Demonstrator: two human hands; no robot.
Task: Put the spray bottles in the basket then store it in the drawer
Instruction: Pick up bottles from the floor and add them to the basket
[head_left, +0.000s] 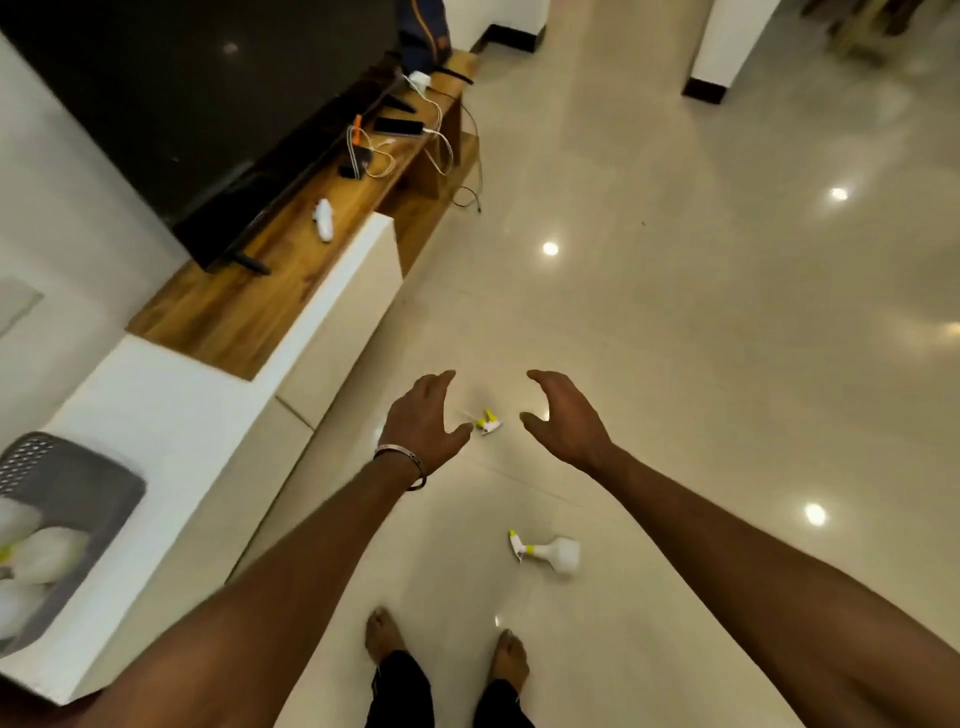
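Two white spray bottles with yellow nozzles lie on the tiled floor. One spray bottle (548, 554) lies on its side in front of my feet. Of the other spray bottle (489, 423), farther off, only the head shows between my hands. My left hand (423, 415) and my right hand (563, 415) hover above the floor on either side of it, fingers relaxed, holding nothing. A grey perforated basket (78, 483) stands on the white cabinet at the far left, with white spray bottles (41, 556) inside it.
A long low white cabinet (322, 312) with a wooden top runs along the left, bearing a large dark TV (182, 104), cables, a phone and a white remote (323, 220). My bare feet (382, 636) stand on the glossy floor. A white pillar (727, 47) rises at the back right.
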